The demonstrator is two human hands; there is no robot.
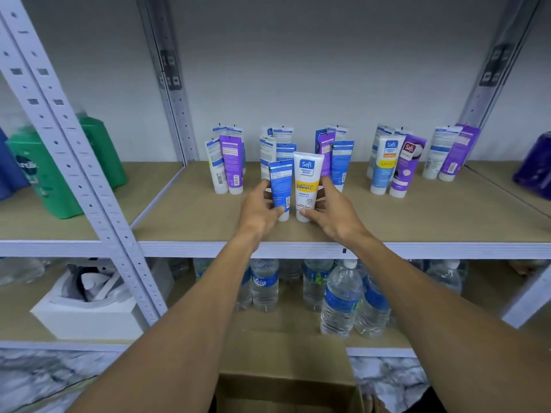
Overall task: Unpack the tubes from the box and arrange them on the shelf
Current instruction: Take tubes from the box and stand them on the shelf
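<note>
Two tubes stand cap-down near the front of the wooden shelf (190, 222). My left hand (259, 211) grips the blue tube (281, 186), thumb and fingers round its lower part. My right hand (331, 213) grips the white Safi tube (307, 183) beside it, fingers curled on both sides. The two tubes stand side by side, almost touching. Behind them are several groups of standing tubes: a left group (225, 163), a middle group (275, 147), another (335, 153) and right groups (395, 162). The open cardboard box (286, 391) sits below, between my forearms.
Green shampoo bottles (59, 171) stand on the neighbouring shelf at left, beyond a white perforated upright (86, 186). Water bottles (340, 296) fill the lower shelf, with a white box (86, 311) to their left. A dark purple bottle (533, 168) is at the far right.
</note>
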